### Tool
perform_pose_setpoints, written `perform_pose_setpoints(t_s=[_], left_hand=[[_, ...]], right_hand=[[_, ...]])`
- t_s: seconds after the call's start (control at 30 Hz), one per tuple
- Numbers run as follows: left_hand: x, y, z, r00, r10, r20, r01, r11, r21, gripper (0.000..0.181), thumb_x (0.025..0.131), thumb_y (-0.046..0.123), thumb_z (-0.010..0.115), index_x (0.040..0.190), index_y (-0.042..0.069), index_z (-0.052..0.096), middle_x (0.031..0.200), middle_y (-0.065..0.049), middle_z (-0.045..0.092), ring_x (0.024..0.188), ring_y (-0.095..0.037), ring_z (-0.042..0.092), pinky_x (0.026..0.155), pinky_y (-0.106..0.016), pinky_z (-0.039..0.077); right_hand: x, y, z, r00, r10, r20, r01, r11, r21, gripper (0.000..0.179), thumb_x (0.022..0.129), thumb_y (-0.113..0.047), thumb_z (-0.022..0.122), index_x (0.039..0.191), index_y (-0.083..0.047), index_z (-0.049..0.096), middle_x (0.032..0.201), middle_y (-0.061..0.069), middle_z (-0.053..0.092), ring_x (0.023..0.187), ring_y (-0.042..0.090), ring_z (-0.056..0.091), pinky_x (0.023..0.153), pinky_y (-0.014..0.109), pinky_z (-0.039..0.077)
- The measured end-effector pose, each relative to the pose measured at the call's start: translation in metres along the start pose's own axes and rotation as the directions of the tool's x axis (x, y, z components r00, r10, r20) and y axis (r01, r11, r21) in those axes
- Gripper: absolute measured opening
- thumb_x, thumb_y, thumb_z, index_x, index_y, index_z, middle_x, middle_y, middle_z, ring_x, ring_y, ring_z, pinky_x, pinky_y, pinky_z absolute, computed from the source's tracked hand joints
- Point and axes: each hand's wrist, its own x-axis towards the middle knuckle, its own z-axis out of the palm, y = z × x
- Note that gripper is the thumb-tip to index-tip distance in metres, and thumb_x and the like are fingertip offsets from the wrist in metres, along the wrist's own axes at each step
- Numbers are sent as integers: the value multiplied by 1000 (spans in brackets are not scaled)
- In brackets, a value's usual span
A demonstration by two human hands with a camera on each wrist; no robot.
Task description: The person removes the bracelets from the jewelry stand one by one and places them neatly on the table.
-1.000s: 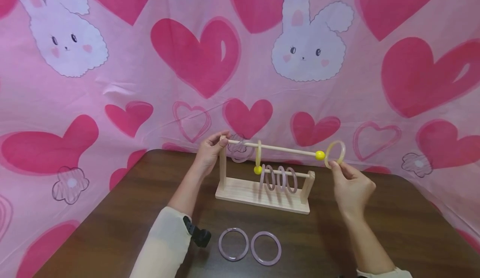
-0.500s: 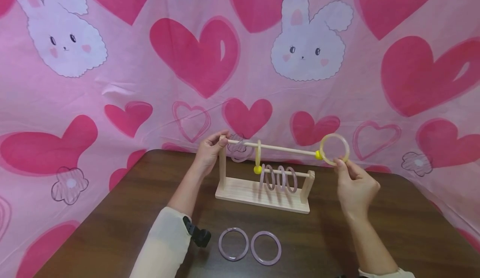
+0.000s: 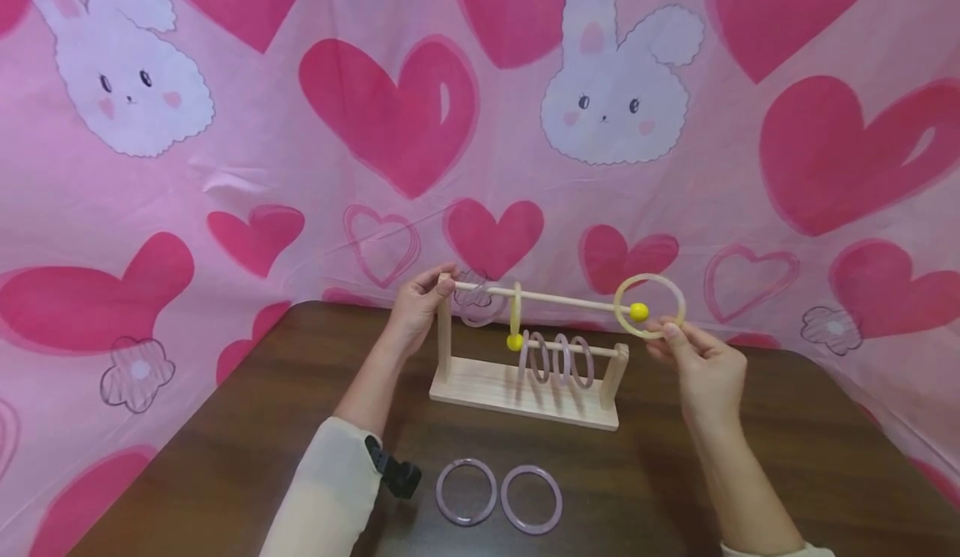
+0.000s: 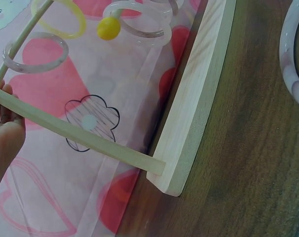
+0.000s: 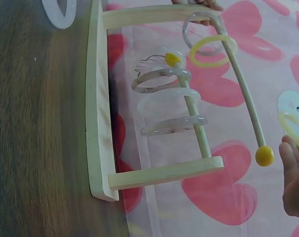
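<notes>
A light wooden stand [image 3: 517, 396] carries two rods. My left hand [image 3: 415, 313] holds the top of its taller post, thumb in front. My right hand [image 3: 708, 371] pinches a yellow bangle [image 3: 649, 278] by its lower edge near the free end of the upper rod [image 3: 570, 300]. From the head view this bangle frames the rod's yellow end bead [image 3: 639, 312]; in the right wrist view it stands apart from the bead. Another yellow bangle [image 3: 515, 315] and a pale bangle [image 4: 38, 69] hang on the upper rod. Several purplish bangles [image 5: 174, 121] hang on the lower rod.
Two purple bangles [image 3: 495, 494] lie side by side on the dark wooden table [image 3: 247, 457], in front of the stand. Behind the table hangs a pink cloth [image 3: 285, 173] with hearts and rabbits. The lower rod ends in a yellow bead [image 3: 514, 343].
My right hand has turned the yellow bangle to face the head camera and brought it left, over the upper rod's end bead. The left hand and the stand have stayed put.
</notes>
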Motion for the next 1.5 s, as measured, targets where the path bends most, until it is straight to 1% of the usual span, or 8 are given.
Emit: perform_pose_setpoints(t_s=[0.17,0.3,0.53,0.7,0.97,1.17,1.37,1.5], left_hand=[[1,0,1,1000,8,2,-8,1000,-22,45,74,18,72,113,-3,62,91,4,67,93,-10,57,86,-23,43],[1,0,1,1000,11,10,-11,1000,-21,44,73,19,73,112,-1,63,94,1,66,95,-11,57,88,-24,42],[1,0,0,1000,9,30,-10,1000,5,62,73,24,73,120,-11,53,95,1,66,98,-11,56,94,-28,39],[1,-1,0,1000,9,29,-8,1000,-8,56,70,27,75,115,-4,60,93,3,66,97,-11,56,91,-26,41],[-1,-2,0,1000,11,21,-10,1000,-25,42,61,35,77,98,17,68,92,4,66,94,-9,57,86,-22,42],[-1,-2,-1,1000,8,27,-8,1000,-20,42,65,31,76,103,13,68,91,4,66,94,-9,57,89,-24,41],[0,-2,-1,1000,1,23,-1,1000,-9,56,69,28,75,114,-2,62,91,4,66,95,-10,56,90,-25,41],[0,-2,-1,1000,8,21,-7,1000,-14,58,66,31,76,113,-2,62,91,4,67,95,-10,57,89,-25,41]], right_hand=[[1,-1,-3,987,107,120,-122,985,124,12,88,2,59,87,3,71,78,13,69,69,17,68,65,31,52],[0,-1,-7,958,147,247,-189,970,155,18,90,2,55,88,-3,72,80,11,70,72,17,68,66,30,52],[1,1,-14,853,291,433,-351,934,62,22,93,0,52,88,-6,72,84,10,70,76,17,68,68,30,53],[1,3,-17,800,340,494,-393,920,4,24,94,0,49,89,-7,72,88,11,70,78,17,68,69,31,53],[-1,6,-19,802,341,491,-374,927,-33,21,94,-1,51,91,-5,71,86,10,70,78,17,68,68,31,53],[-3,6,-19,794,348,499,-360,930,-74,24,94,0,50,89,-7,73,83,8,70,72,16,68,64,29,53],[-4,6,-20,788,374,490,-358,925,-131,24,93,0,52,85,-8,73,77,6,70,67,14,67,62,29,54],[-3,7,-21,762,417,495,-354,909,-220,19,92,0,54,89,-2,72,75,5,69,66,14,67,61,29,54]])
